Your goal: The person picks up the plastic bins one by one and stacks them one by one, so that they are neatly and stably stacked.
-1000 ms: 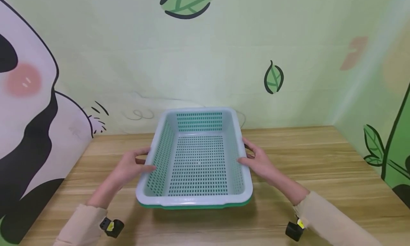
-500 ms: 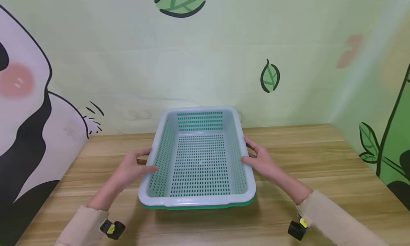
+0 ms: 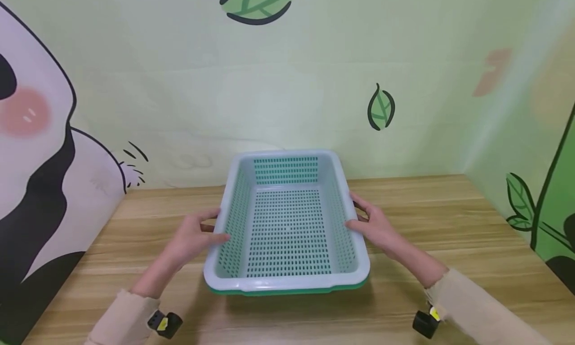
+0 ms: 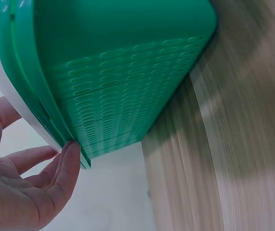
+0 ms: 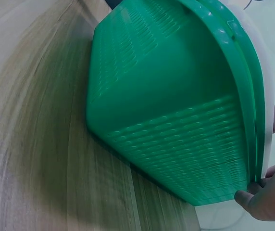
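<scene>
A white perforated basket (image 3: pixel 287 284) sits nested in a green basket (image 3: pixel 346 287) on the wooden table (image 3: pixel 449 220). Nothing lies inside it. My left hand (image 3: pixel 194 237) grips its left rim, thumb on top. My right hand (image 3: pixel 376 227) grips the right rim the same way. In the left wrist view the green basket (image 4: pixel 118 72) fills the frame, and the fingers of my left hand (image 4: pixel 29 190) curl under the rim edge. In the right wrist view the green basket (image 5: pixel 176 110) shows at least two stacked green rims, with my right hand (image 5: pixel 269 197) at their edge.
A pale green wall (image 3: pixel 314 85) with leaf drawings stands just behind the baskets. A panda mural (image 3: pixel 40 150) closes the left side and another painted wall (image 3: pixel 552 195) the right. Bare wood lies on both sides of the baskets.
The nested baskets and both hands have shifted a little to the right across the table. Both grips look unchanged.
</scene>
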`<state>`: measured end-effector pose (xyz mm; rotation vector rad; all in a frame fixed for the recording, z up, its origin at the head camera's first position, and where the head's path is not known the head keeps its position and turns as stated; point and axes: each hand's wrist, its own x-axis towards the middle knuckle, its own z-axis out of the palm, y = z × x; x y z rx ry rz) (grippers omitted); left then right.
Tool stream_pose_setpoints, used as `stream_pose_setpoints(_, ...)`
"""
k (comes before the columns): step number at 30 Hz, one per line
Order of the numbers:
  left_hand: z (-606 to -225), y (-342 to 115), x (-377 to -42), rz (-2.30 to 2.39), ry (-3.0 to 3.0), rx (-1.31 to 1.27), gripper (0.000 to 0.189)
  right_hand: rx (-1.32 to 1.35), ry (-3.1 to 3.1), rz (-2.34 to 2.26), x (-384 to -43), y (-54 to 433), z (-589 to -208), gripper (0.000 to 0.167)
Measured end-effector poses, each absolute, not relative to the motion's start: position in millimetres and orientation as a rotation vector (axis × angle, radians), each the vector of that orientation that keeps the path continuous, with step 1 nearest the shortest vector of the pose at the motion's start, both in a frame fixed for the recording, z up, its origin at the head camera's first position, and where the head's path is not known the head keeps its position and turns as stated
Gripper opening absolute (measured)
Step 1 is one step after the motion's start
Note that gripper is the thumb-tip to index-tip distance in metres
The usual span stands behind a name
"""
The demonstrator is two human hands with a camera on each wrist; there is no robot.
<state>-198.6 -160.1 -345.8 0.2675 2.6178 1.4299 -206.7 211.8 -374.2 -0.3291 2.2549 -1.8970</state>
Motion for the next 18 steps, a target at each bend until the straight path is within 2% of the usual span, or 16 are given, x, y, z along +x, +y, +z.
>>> stream_pose_setpoints(18, -343.1, -149.5, -194.6, 1.411, 2.619, 0.266, 0.065, -0.359, 2.281, -1.865, -205.2, 220.7, -374.1, 0.075)
